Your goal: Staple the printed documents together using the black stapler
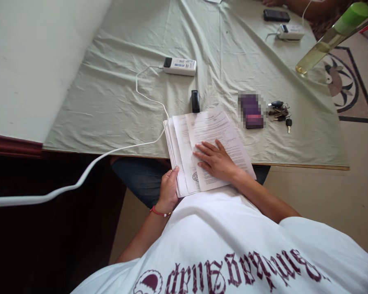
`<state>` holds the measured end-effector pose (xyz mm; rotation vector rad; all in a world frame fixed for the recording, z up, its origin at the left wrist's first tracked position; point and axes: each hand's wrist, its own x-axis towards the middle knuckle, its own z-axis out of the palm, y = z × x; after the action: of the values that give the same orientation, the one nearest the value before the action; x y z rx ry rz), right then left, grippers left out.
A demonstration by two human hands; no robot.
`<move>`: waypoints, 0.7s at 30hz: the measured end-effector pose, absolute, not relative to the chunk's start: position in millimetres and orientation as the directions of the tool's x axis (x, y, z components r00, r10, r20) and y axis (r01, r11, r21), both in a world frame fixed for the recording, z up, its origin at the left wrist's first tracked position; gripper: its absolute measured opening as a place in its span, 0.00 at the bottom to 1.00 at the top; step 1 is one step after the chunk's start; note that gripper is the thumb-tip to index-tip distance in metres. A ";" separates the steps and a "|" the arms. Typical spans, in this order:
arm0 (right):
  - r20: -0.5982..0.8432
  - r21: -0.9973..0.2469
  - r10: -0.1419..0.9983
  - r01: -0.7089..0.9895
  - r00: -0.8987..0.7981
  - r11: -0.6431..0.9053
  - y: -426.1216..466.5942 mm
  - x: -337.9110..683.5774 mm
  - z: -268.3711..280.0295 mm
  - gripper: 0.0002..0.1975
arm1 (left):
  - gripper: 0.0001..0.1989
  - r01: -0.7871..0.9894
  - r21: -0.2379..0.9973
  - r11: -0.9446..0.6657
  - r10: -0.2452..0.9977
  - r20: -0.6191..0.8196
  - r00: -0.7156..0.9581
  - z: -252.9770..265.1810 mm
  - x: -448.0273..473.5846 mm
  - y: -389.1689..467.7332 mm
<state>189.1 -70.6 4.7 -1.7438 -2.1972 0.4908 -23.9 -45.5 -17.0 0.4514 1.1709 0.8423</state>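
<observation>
A stack of printed papers [184, 163] rests partly on the table's near edge and partly over my lap. My left hand [169, 185] grips the stack's lower left edge, thumb on top and fingers hidden beneath. On the top sheet [208, 126], slightly turned from the sheets below, my right hand [216, 160] lies flat with fingers spread. Just beyond the papers' far edge is a small black stapler-like object [195, 101]; its exact kind I cannot tell.
A white power bank-like device [180, 66] trails a white cable [101, 159] toward me. Rightward lie a blurred phone [252, 111] and keys [280, 112]. A green-capped bottle [331, 38], another white device [290, 32], a black phone [276, 15] and another person's arm [313, 7] are farther off.
</observation>
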 end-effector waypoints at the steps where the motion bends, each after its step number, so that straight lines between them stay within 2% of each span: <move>1: 0.022 -0.439 0.982 0.881 -0.189 0.179 -69.7 191.5 4.1 0.22 | 0.24 -0.334 0.714 0.616 0.781 -0.609 0.139 -18.3 -24.4 -45.3; 7: 0.024 -0.453 0.994 0.886 -0.103 0.103 -68.3 195.7 6.5 0.24 | 0.28 -0.279 0.746 0.604 0.795 -0.590 0.142 -24.3 -24.8 -45.0; 11: -0.007 -0.461 0.975 0.866 -0.220 0.192 -70.4 183.1 9.7 0.27 | 0.31 -0.251 0.752 0.610 0.791 -0.595 0.140 -22.1 -22.4 -44.7; 15: -0.028 -0.497 0.942 0.822 -0.335 0.278 -71.2 170.5 10.8 0.25 | 0.30 -0.323 0.699 0.638 0.766 -0.619 0.173 -18.1 -19.9 -44.1; 21: -0.027 -0.562 0.940 0.783 -0.340 0.266 -70.1 164.4 9.2 0.24 | 0.27 -0.365 0.681 0.635 0.761 -0.632 0.144 -17.9 -21.1 -43.8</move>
<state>164.4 -70.1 9.2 -1.5793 -2.2301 0.7105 -21.1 -43.8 -17.9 0.4120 1.1645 0.8451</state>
